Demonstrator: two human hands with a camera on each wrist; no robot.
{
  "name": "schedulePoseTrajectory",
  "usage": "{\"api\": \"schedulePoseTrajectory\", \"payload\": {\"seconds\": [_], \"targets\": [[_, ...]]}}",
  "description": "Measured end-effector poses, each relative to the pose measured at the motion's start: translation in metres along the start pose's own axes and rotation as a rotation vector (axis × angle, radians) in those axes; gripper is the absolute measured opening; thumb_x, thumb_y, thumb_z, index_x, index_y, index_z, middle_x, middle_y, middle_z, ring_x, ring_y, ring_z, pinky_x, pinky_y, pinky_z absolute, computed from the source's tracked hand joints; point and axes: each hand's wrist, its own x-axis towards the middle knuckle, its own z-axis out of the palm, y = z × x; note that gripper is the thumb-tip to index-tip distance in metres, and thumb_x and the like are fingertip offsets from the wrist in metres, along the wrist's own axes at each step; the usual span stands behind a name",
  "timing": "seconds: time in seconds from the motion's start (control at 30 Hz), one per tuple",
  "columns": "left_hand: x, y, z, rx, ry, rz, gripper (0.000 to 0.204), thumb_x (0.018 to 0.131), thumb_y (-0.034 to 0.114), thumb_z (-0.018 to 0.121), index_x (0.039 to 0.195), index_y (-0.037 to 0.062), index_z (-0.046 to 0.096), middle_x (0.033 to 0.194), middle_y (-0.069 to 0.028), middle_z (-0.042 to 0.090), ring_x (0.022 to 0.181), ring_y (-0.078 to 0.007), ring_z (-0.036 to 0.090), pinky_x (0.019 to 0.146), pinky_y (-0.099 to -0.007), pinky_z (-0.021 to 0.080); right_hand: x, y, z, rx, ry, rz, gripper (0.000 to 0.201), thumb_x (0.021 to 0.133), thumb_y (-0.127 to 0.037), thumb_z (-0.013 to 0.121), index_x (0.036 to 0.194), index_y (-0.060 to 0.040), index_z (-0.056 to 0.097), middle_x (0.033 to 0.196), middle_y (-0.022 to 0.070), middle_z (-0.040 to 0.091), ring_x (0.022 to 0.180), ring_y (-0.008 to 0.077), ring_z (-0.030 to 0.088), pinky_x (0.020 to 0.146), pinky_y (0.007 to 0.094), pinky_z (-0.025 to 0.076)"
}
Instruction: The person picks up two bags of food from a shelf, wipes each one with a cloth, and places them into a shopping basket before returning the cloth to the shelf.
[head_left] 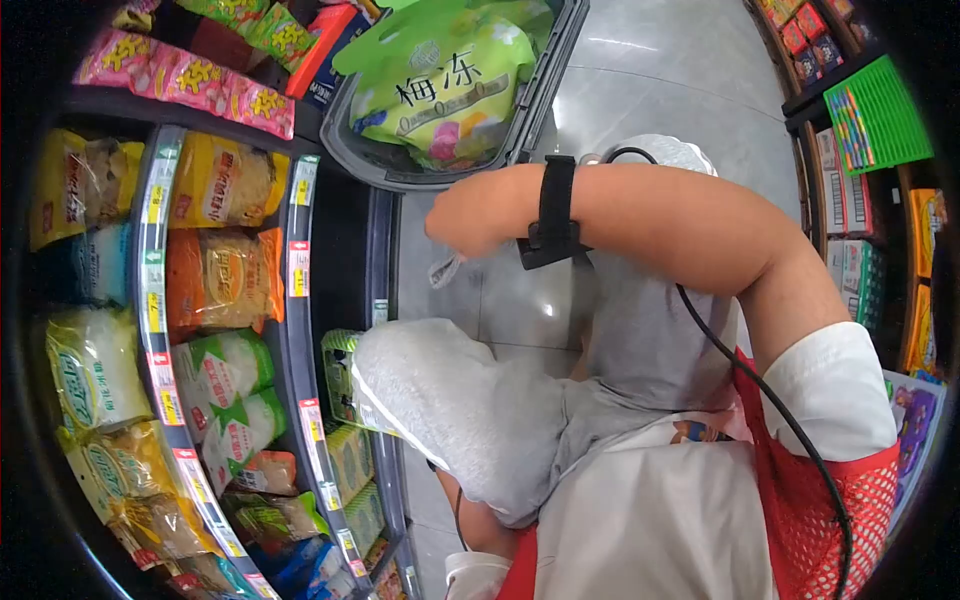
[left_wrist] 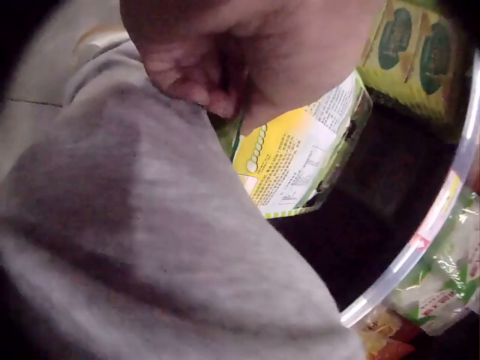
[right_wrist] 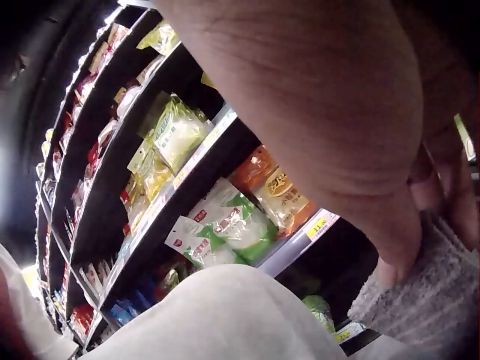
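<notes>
In the head view my right hand (head_left: 468, 218) is held out in front of the shelf, above the floor, and grips a grey cloth (head_left: 443, 270). The right wrist view shows the fingers curled round the fuzzy grey cloth (right_wrist: 424, 292). My left hand (left_wrist: 262, 60) is hidden behind the leg in the head view. The left wrist view has its fingers curled at the corner of a green-edged package (left_wrist: 289, 157) with a yellow and white printed label. That same package (head_left: 342, 375) stands tilted at the bottom shelf, beside the knee.
A dark grey bin (head_left: 400, 182) with a large green bag (head_left: 450, 90) in it stands ahead on the tiled floor (head_left: 520, 310). Shelves with bagged goods (head_left: 225, 275) and price strips (head_left: 300, 270) run along the left. Yellow-green packs (left_wrist: 409, 56) sit deeper on the low shelf.
</notes>
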Motion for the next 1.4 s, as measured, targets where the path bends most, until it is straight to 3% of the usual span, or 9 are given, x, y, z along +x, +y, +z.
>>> {"api": "schedulePoseTrajectory", "payload": {"seconds": [0.3, 0.5, 0.63, 0.67, 0.77, 0.87, 1.1, 1.23, 1.4], "targets": [[-0.037, 0.047, -0.012, -0.009, 0.032, 0.063, 0.03, 0.099, 0.02, 0.049, 0.119, 0.0015, 0.062, 0.117, -0.0146, 0.066, 0.1, -0.0219, 0.062, 0.094, -0.0392, 0.05, -0.008, 0.005, -0.005, 0.004, 0.078, -0.069, 0.029, 0.084, -0.02, 0.071, 0.098, 0.0049, 0.07, 0.094, 0.0247, 0.07, 0.093, 0.0422, 0.068, 0.077, 0.0497, 0.054], [-0.033, 0.086, 0.009, -0.254, 0.041, 0.091, 0.031, 0.104, 0.027, 0.044, 0.076, 0.0139, 0.05, 0.091, -0.0099, 0.067, 0.088, -0.0239, 0.063, 0.093, -0.039, 0.048, -0.012, 0.008, -0.009, 0.014, 0.057, -0.045, 0.028, 0.084, -0.019, 0.071, 0.097, 0.0058, 0.07, 0.095, 0.0246, 0.07, 0.094, 0.0418, 0.068, 0.078, 0.0496, 0.054], [-0.063, 0.108, 0.061, -0.21, -0.007, 0.132, 0.034, 0.103, 0.026, 0.048, 0.072, 0.0155, 0.044, 0.087, -0.0076, 0.064, 0.096, -0.0236, 0.06, 0.096, -0.0408, 0.045, -0.017, 0.011, -0.009, 0.032, 0.108, -0.026, 0.027, 0.084, -0.019, 0.071, 0.093, 0.0059, 0.071, 0.093, 0.0246, 0.07, 0.092, 0.0417, 0.068, 0.076, 0.0495, 0.054], [-0.063, 0.116, 0.063, -0.248, -0.147, 0.147, 0.025, 0.103, 0.025, 0.048, 0.086, 0.0101, 0.057, 0.107, -0.0119, 0.066, 0.108, -0.0258, 0.058, 0.105, -0.0432, 0.042, -0.02, 0.011, -0.01, 0.031, 0.126, -0.015, 0.027, 0.084, -0.019, 0.071, 0.093, 0.0059, 0.071, 0.092, 0.0246, 0.07, 0.091, 0.0417, 0.068, 0.076, 0.0495, 0.054], [-0.071, 0.138, 0.087, -0.415, -0.286, 0.182, 0.033, 0.102, 0.024, 0.048, 0.122, 0.0006, 0.059, 0.135, -0.0162, 0.056, 0.127, -0.0283, 0.049, 0.115, -0.0458, 0.034, -0.023, 0.014, -0.009, 0.037, 0.165, -0.04, 0.028, 0.084, -0.021, 0.072, 0.091, 0.0059, 0.071, 0.089, 0.0242, 0.07, 0.089, 0.0416, 0.068, 0.074, 0.0496, 0.053], [-0.068, 0.147, 0.1, -0.295, -0.407, 0.241, 0.053, 0.101, 0.023, 0.047, 0.147, -0.0032, 0.038, 0.15, -0.0163, 0.044, 0.138, -0.0293, 0.04, 0.12, -0.0459, 0.027, -0.023, 0.017, -0.013, 0.046, 0.137, -0.043, 0.029, 0.085, -0.022, 0.072, 0.091, 0.0063, 0.07, 0.088, 0.0235, 0.07, 0.087, 0.0413, 0.068, 0.074, 0.0487, 0.053], [-0.009, 0.174, 0.121, 0.028, -0.549, -0.043, 0.049, 0.098, 0.021, 0.046, 0.138, -0.0071, 0.049, 0.142, -0.0211, 0.052, 0.133, -0.03, 0.048, 0.115, -0.0417, 0.035, -0.018, 0.029, -0.013, 0.043, 0.162, 0.038, 0.028, 0.086, -0.024, 0.072, 0.09, 0.0042, 0.071, 0.088, 0.0225, 0.071, 0.088, 0.0414, 0.068, 0.076, 0.0488, 0.052], [0.05, 0.186, 0.132, 0.292, -0.54, -0.462, 0.039, 0.096, 0.019, 0.048, 0.121, -0.0086, 0.061, 0.123, -0.0191, 0.065, 0.113, -0.0279, 0.062, 0.1, -0.0384, 0.047, -0.017, 0.034, -0.017, 0.06, 0.158, 0.093, 0.026, 0.087, -0.022, 0.069, 0.092, 0.0027, 0.071, 0.089, 0.0218, 0.071, 0.09, 0.0397, 0.069, 0.076, 0.049, 0.052], [0.013, 0.241, 0.197, 0.45, -0.424, -0.424, 0.027, 0.097, 0.014, 0.051, 0.115, -0.0052, 0.057, 0.115, -0.0176, 0.065, 0.106, -0.0246, 0.062, 0.093, -0.0327, 0.05, -0.002, 0.044, -0.025, 0.105, 0.192, 0.151, 0.025, 0.083, -0.021, 0.07, 0.091, 0.0024, 0.069, 0.089, 0.0216, 0.071, 0.089, 0.0396, 0.069, 0.077, 0.0484, 0.052]]}}
